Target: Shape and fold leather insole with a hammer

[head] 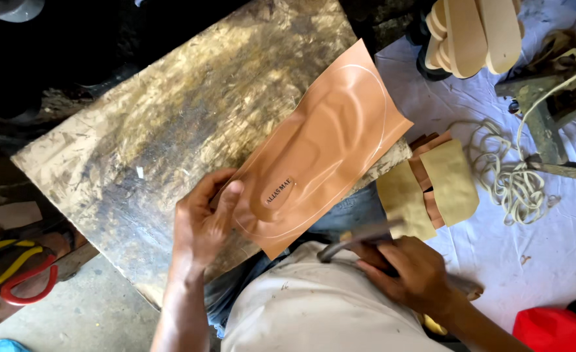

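Observation:
A tan moulded insole sheet [320,150] with a traced foot outline and a small dark oval label lies on a worn, stained wooden board [170,124] across my lap. My left hand [203,218] presses on the sheet's near left end, thumb on top. My right hand [412,270] is low at my right side, closed around the handles of a dark metal tool [359,238], probably scissors or shears, whose tip points left towards the sheet.
Yellowish and brown leather pieces [431,182] lie by my right knee on a white cloth [548,241]. A coil of pale cord [506,176], a stack of tan soles [473,32], a metal stand [548,111], a red object [555,329] and red and yellow straps [14,274] surround me.

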